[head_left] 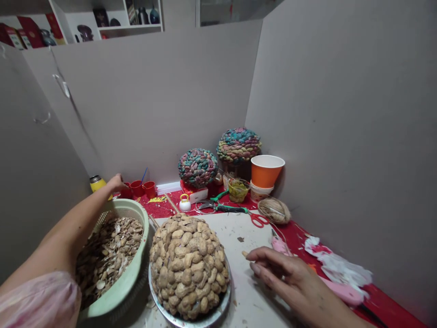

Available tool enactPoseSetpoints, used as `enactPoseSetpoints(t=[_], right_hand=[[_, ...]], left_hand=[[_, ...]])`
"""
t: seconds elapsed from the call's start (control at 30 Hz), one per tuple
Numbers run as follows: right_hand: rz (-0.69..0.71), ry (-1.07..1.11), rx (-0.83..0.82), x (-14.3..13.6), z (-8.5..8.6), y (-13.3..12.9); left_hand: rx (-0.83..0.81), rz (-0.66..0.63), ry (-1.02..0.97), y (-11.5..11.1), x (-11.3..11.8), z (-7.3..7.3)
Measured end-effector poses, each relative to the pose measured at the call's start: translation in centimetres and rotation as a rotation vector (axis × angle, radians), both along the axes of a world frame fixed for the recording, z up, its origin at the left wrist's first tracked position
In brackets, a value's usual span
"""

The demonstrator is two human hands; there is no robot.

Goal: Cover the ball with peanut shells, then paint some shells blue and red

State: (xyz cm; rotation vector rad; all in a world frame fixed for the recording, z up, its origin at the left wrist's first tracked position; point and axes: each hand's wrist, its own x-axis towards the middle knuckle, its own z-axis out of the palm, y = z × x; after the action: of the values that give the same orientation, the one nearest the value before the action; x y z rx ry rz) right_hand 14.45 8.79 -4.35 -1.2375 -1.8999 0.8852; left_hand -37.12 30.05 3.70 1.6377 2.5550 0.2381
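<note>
A dome covered in whole peanuts (pixel 189 269) rests in a round metal dish (pixel 225 306) at the front centre. My left hand (pixel 117 183) reaches over a pale green basket (pixel 136 266) of broken shells (pixel 118 246), up to the leftmost red cup (pixel 126 191); its fingers are too small and partly hidden to read. To the right of the dome, my right hand (pixel 280 273) pinches a small tan piece (pixel 245 254), perhaps a shell or peanut, between thumb and fingertips, above the pale board (pixel 239 234).
Behind stand two multicoloured domes (pixel 198 167), an orange paper cup (pixel 266 172), a twine ball (pixel 274 210), red-handled scissors (pixel 259 220) and green-handled pliers (pixel 228 208). A pink tool (pixel 343 291) and crumpled white plastic (pixel 344 269) lie at right. Grey panels surround the table.
</note>
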Motion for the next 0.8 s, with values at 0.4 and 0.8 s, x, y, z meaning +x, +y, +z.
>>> enactPoseSetpoints(t=[0.4,0.8], right_hand=[[0.012,-0.077,0.083,0.3,2.3,-0.1],[-0.006,0.140,0.350,-2.5,7.5,-0.3]], left_hand=[[0.248,-0.039,-0.126,-4.0,0.0,6.0],[0.421,-0.727,-0.376,-12.4,17.5,13.5]])
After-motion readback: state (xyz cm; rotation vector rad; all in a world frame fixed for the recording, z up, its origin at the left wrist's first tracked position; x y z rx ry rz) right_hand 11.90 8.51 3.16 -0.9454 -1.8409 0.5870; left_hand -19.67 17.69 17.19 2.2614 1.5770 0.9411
